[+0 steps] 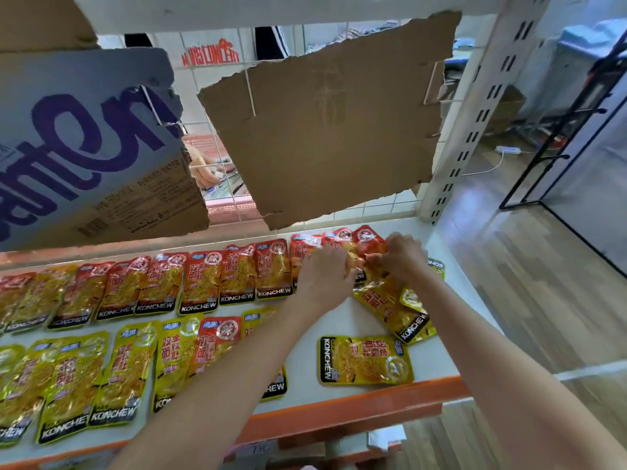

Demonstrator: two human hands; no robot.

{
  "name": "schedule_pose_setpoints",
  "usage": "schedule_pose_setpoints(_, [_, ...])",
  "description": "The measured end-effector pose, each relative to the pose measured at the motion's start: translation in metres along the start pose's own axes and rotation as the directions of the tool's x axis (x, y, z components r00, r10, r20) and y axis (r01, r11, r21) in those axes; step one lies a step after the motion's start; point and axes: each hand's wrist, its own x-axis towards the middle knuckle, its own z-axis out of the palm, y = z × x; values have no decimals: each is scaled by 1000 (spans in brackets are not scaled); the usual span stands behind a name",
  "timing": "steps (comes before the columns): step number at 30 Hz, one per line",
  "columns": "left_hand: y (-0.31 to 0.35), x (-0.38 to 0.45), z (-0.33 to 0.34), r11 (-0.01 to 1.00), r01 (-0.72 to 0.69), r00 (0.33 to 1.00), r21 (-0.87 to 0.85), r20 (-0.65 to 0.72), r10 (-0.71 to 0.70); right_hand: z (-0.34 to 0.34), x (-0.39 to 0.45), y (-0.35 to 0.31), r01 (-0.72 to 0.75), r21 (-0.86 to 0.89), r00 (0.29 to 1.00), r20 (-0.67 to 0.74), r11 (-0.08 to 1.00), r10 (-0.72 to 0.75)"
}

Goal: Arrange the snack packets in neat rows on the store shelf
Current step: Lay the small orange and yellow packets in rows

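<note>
Red packet (368, 244) sits at the back row's right end, pinched between both hands: left hand (325, 279) and right hand (400, 256) curl fingers on its lower edge, likely squaring it to the row. Left of the hands: back row (203, 279) lined up. Below them: loose yellow packets (393, 310), one sideways (364, 360), unsorted. Shelf (305, 344) white, orange-edged.

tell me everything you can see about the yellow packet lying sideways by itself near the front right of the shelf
The yellow packet is a flat, glossy, crinkled plastic pouch, yellow-edged with a black KONCHEW band at its left end and red characters across the middle. It lies flat, turned sideways against the upright rows, on the white shelf near the orange front edge. Nothing touches it; neither hand is on it.
</note>
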Motion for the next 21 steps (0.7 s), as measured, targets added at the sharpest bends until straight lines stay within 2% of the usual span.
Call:
schedule_pose_setpoints(2, [13, -5, 8, 999, -6, 995, 42, 102, 2, -1, -1, 2, 34, 146, 998, -54, 989, -26])
schedule_pose_setpoints(4, [22, -10, 17, 996, 15, 985, 90, 172, -30, -6, -6, 3, 85, 372, 992, -119, 924, -43])
schedule_pose_setpoints(6, [27, -15, 23, 991, 57, 984, 119, 162, -76, -14, -16, 4, 118, 578, 985, -168, 807, -24])
schedule_pose_setpoints(8, [29, -20, 29, 984, 106, 986, 147, 114, -123, -21, -27, 11, 160, 697, 974, -227, 699, 3])
schedule_pose_setpoints(10, [29, -25, 35, 975, 129, 987, 179, 71, -144, -19, -35, 25, 170, 757, 967, -251, 632, 42])
schedule_pose_setpoints(12, [30, -31, 40, 975, 148, 988, 164, 23, -153, -12, -41, 45, 95, 771, 977, -192, 630, 88])
schedule_pose_setpoints(16, [38, -34, 47, 973, 221, 974, -71, -23, -223, 1, -51, 73, -32, 728, 993, -55, 685, 104])
schedule_pose_setpoints(21, [55, -34, 51, 878, 291, 953, -380, 30, -302, -3, -52, 83, -70, 805, 996, 26, 590, 83])
